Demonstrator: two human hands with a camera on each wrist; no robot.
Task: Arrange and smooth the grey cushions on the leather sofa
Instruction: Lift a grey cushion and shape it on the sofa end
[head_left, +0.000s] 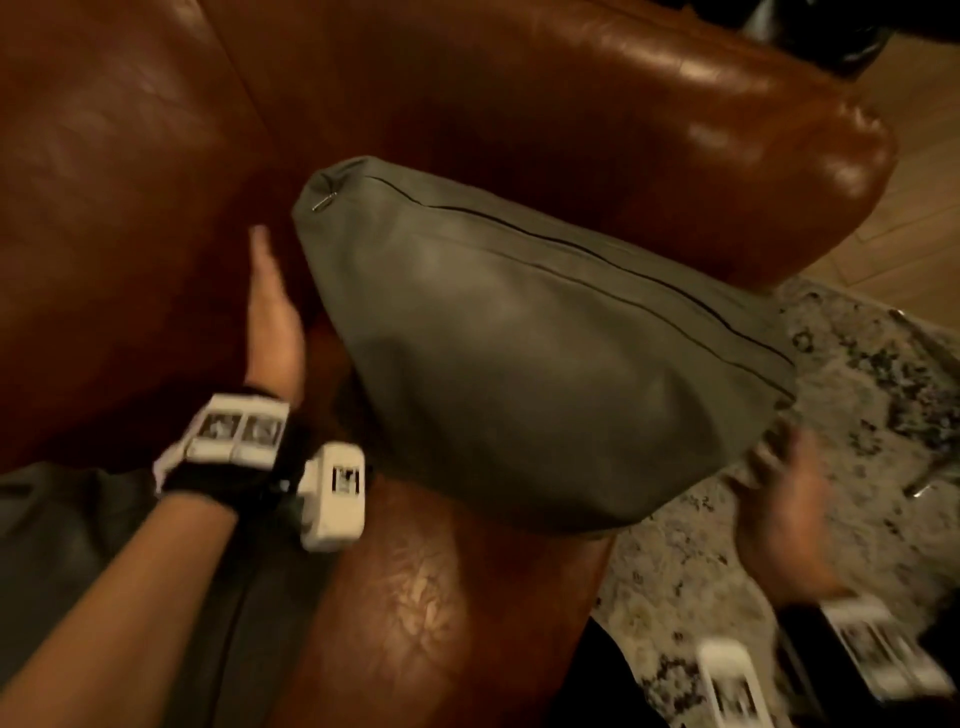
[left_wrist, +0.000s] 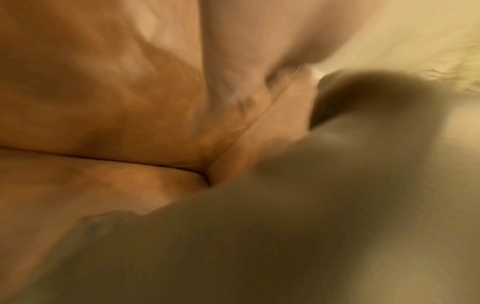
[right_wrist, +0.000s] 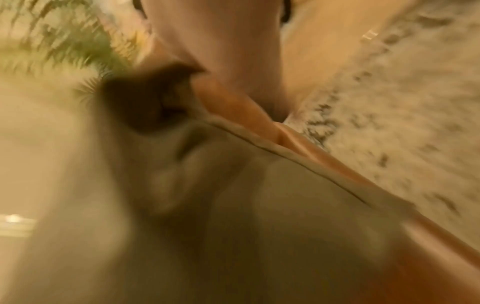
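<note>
Two hands: seen either side of the cushion (head_left: 540, 353), both blurred.
Cushion: a plump grey one with its zip edge turned up, set in the corner of the sofa (head_left: 467, 104), leaning toward the armrest (head_left: 753, 171) and overhanging the seat's front edge.
Left hand (head_left: 272, 312): held flat with straight fingers, just beside the cushion's left end, against the backrest; nothing is gripped.
Right hand (head_left: 779, 499): placed at the cushion's lower right corner; whether the corner is pinched or only touched cannot be told from the blur.
Second cushion (head_left: 78, 545): a dark grey shape is seen on the seat, left of the main cushion, under the left forearm.
Risk, judged: the cushion could tip forward off the seat onto the rug (head_left: 857, 405), since much of it hangs past the front edge and the leather looks slick.
Risk, judged: a dent or skewed corner could be left if the right corner is tugged while the left end is unsupported.
Surface: glossy brown leather, creased on the seat front.
Room: a speckled pale rug lies right of the cushion, with wood floor (head_left: 914, 234) beyond the armrest; lighting is dim and warm.
</note>
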